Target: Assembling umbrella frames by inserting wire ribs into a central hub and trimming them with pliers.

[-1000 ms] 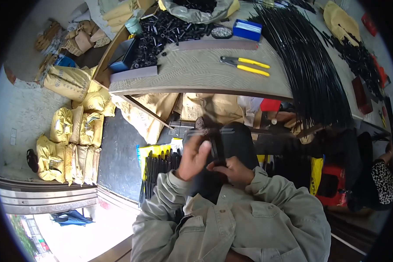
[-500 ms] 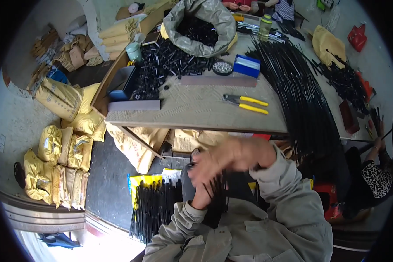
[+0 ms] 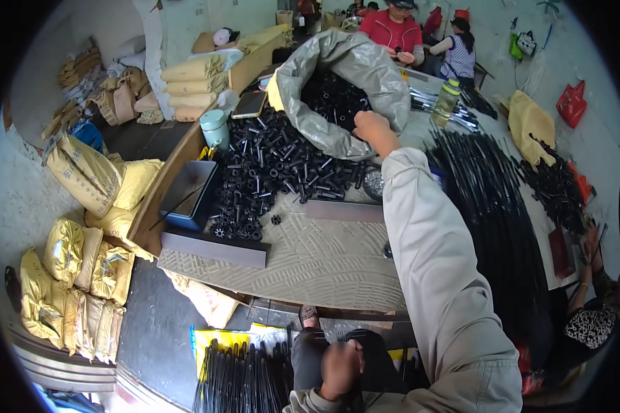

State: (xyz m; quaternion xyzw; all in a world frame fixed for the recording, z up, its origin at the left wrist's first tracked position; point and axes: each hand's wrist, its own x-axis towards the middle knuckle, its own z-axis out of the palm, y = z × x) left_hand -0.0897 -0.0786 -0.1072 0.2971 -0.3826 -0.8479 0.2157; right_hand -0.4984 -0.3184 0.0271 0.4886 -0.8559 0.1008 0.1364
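Note:
My right arm reaches forward over the table, and my right hand [image 3: 375,129] is closed at the near right rim of a large grey plastic bag [image 3: 386,76]. Whatever its fingers hold is hidden. Small black tubular parts [image 3: 334,103] fill the bag, and a heap of similar black parts [image 3: 272,162] spreads beside it. Down at my lap, my left hand [image 3: 341,370] is blurred and looks closed; I cannot make out what it holds. A dense bunch of thin black rods [image 3: 244,378] stands by my left leg.
A blue tray [image 3: 189,196], a mint-coloured cup [image 3: 215,129] and flat metal bars [image 3: 213,249] lie on the table [image 3: 324,275]. Long black rods [image 3: 492,206] cover its right side. Yellow sacks [image 3: 83,303] line the left. Other people [image 3: 393,34] sit at the far end and right.
My right hand has gone from above my left hand to the grey bag. My left hand is lower. The view has tilted up, and my right sleeve now hides most of the yellow-handled pliers.

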